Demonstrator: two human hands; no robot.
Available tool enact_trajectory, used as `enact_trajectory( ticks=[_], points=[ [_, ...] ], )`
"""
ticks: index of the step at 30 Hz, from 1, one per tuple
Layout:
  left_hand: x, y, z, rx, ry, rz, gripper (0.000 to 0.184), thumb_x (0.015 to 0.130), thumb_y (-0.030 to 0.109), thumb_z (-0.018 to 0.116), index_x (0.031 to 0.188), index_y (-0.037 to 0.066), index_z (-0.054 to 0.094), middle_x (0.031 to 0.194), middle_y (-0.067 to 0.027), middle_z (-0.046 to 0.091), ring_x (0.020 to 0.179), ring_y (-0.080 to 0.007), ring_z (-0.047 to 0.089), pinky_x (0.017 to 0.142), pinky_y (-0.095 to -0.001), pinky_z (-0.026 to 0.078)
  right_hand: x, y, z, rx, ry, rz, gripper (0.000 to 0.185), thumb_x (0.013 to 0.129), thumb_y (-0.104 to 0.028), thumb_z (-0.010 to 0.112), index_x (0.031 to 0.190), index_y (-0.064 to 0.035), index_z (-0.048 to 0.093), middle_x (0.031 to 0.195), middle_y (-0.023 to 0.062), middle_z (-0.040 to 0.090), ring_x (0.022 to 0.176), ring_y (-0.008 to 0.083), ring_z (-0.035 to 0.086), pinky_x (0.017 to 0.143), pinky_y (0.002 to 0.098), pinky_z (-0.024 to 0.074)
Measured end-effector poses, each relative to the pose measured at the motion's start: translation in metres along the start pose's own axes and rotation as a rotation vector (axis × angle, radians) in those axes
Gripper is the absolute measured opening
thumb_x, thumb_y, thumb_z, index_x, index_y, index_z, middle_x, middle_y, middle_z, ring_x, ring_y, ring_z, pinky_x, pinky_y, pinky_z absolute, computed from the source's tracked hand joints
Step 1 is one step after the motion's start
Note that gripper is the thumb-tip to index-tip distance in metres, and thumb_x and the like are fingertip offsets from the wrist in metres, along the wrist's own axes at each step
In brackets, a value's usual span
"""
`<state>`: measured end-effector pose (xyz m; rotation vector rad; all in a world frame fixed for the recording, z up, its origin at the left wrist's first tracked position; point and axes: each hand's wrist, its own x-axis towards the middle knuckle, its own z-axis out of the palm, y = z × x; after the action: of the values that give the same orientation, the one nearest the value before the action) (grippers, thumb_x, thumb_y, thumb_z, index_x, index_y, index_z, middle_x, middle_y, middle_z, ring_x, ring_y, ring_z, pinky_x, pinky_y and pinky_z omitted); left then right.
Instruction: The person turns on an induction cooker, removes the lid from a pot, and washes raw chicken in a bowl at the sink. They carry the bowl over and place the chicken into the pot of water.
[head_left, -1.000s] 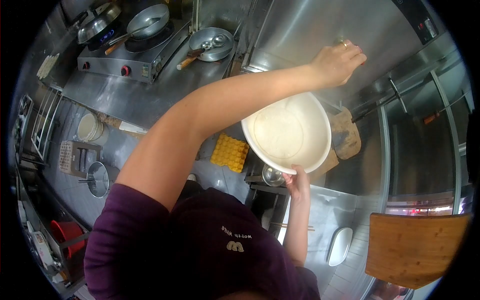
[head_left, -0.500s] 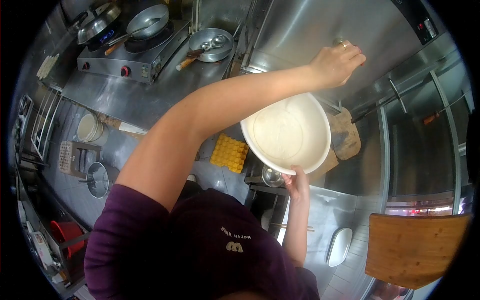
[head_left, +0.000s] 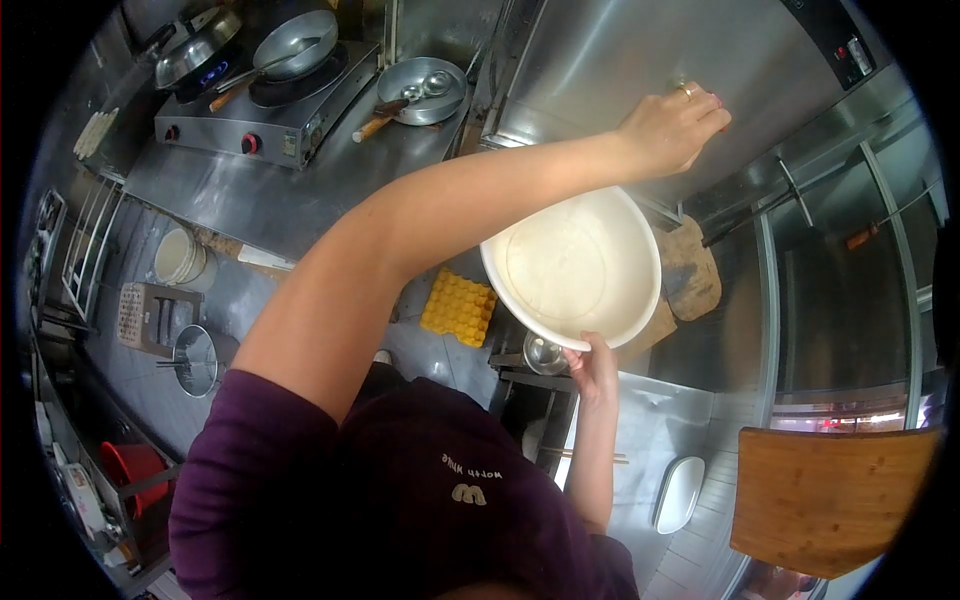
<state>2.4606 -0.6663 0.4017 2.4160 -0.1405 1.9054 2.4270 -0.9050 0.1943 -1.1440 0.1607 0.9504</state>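
Note:
My left arm crosses the view, and my left hand is closed at a steel front. A small round part shows just behind its ringed finger, but what the fingers grip is hidden. Below the forearm is a large white bowl, its upper left side covered by that arm. Its pale inside shows a faint ring; whether it holds liquid is unclear. My right hand grips the bowl's near rim, with the thumb on the rim. A small metal bowl lies just left of this hand, partly hidden.
A stove with pans stands upper left, beside a metal basin holding ladles. Yellow egg trays lie left of the bowl. Wooden boards are at its right; a larger wooden board is lower right, near a white tray.
The inside of the white bowl looks slightly different in shade. Both hands stay in place.

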Motion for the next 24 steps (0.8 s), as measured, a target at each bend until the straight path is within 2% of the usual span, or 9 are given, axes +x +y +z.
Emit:
enact_trajectory(
  ticks=[8, 11, 23, 24],
  points=[
    [0.000, 0.000, 0.000, 0.008, -0.002, -0.001, 0.035, 0.061, 0.001, 0.060, 0.095, 0.009, 0.053, 0.095, -0.0042, 0.055, 0.091, -0.0202, 0.053, 0.058, -0.0283, 0.054, -0.003, -0.001, 0.003, -0.013, 0.008, -0.010, 0.038, 0.076, -0.002, 0.049, 0.110, 0.0085, 0.037, 0.099, 0.0191, 0.053, 0.080, 0.0278, 0.061, 0.058, 0.0299, 0.0577],
    [0.000, 0.000, 0.001, 0.007, 0.003, 0.001, 0.035, 0.061, 0.001, 0.060, 0.094, 0.009, 0.053, 0.095, -0.0040, 0.055, 0.092, -0.0198, 0.053, 0.058, -0.0279, 0.054, -0.009, -0.003, 0.013, -0.022, 0.057, -0.027, 0.023, 0.077, -0.004, 0.050, 0.097, 0.0060, 0.044, 0.085, 0.0154, 0.056, 0.067, 0.0229, 0.060, 0.051, 0.0257, 0.0551],
    [0.000, 0.000, 0.000, 0.011, -0.004, 0.005, 0.036, 0.062, 0.002, 0.061, 0.096, 0.009, 0.053, 0.096, -0.0049, 0.055, 0.092, -0.0201, 0.053, 0.058, -0.0276, 0.054, -0.007, -0.001, 0.011, -0.003, 0.062, -0.028, 0.024, 0.077, -0.004, 0.050, 0.097, 0.0075, 0.043, 0.084, 0.0168, 0.056, 0.067, 0.0236, 0.061, 0.051, 0.0260, 0.0555],
    [0.000, 0.000, -0.001, 0.012, -0.012, 0.003, 0.036, 0.062, 0.002, 0.061, 0.096, 0.009, 0.053, 0.096, -0.0051, 0.055, 0.093, -0.0203, 0.053, 0.059, -0.0277, 0.054, -0.005, -0.001, 0.008, -0.002, 0.050, -0.015, 0.029, 0.076, -0.004, 0.050, 0.102, 0.0078, 0.041, 0.090, 0.0175, 0.054, 0.072, 0.0252, 0.060, 0.053, 0.0273, 0.0562]
  ],
)
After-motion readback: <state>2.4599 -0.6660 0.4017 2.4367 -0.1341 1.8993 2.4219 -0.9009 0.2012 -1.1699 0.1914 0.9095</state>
